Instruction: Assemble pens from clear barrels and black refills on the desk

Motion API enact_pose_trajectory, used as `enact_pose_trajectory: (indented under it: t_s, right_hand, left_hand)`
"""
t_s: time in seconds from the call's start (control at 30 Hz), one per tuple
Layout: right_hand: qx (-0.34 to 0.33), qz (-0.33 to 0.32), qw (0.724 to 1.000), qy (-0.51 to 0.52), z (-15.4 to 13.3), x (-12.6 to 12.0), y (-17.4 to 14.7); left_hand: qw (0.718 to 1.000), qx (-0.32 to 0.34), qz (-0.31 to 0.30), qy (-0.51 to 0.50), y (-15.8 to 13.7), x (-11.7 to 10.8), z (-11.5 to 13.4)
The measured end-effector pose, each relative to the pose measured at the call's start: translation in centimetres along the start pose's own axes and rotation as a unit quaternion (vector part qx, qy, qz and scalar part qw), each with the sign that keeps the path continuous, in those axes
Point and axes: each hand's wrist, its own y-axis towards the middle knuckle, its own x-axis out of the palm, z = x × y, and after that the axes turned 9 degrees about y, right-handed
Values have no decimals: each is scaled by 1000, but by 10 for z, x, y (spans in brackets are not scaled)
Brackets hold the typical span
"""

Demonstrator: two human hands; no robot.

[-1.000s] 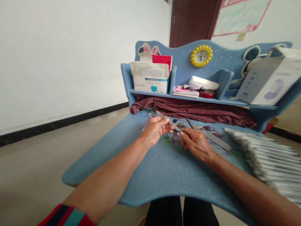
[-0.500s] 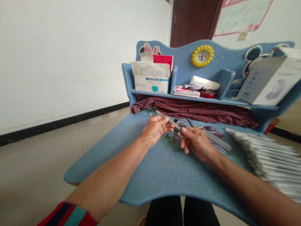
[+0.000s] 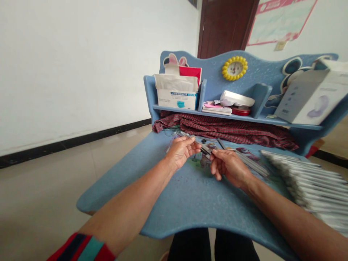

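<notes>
Between my hands is a slim pen [image 3: 203, 149], with a dark stretch showing in the gap between the fingers. My left hand [image 3: 179, 153] pinches its far-left part between thumb and fingers. The thumb and index finger of my right hand [image 3: 228, 166] close on its near-right end, and the other fingers curl below. Both hands are just above the blue desk [image 3: 174, 195]. Several clear, thin tubes [image 3: 252, 163] lie on the desktop past my right hand. The pen's small details are too blurred to make out.
A large pile of pale, thin sticks [image 3: 318, 185] covers the desk's right side. Red checked cloth [image 3: 223, 129] lies along the back, under a shelf with a mask box [image 3: 176, 97], papers [image 3: 216, 108] and a white carton [image 3: 312, 96]. A yellow clock [image 3: 234, 68] sits above.
The view has shifted slightly. My right hand has drawn a little away from the left, and more of the pen's dark stretch shows between them.
</notes>
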Motion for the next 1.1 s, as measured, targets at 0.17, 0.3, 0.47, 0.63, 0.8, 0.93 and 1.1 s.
enact_pose_trajectory:
  t_s: [0.17,0.3,0.47,0.63,0.8,0.93,1.1]
  right_hand:
    - [-15,16,1000,-14,0,4,-1]
    - [-46,58,992,-97,4,5,0]
    - [-96,75,935,-333,12,2,1]
    - [-142,71,790,-592,10,4,0]
    - [-70,54,731,-676,6,6,5]
    - [-51,44,710,-701,4,7,9]
    - [-48,42,702,-709,5,10,9]
  left_hand:
    - [1000,-17,10,-11,0,0,0]
    - [998,-39,27,-33,2,-1,0]
    - [992,-76,56,-85,6,-3,2]
    - [988,-77,55,-125,8,-6,5]
    - [983,-64,53,-161,10,-9,9]
    - [982,-58,54,-172,9,-10,11]
    - [981,-50,52,-178,9,-11,14]
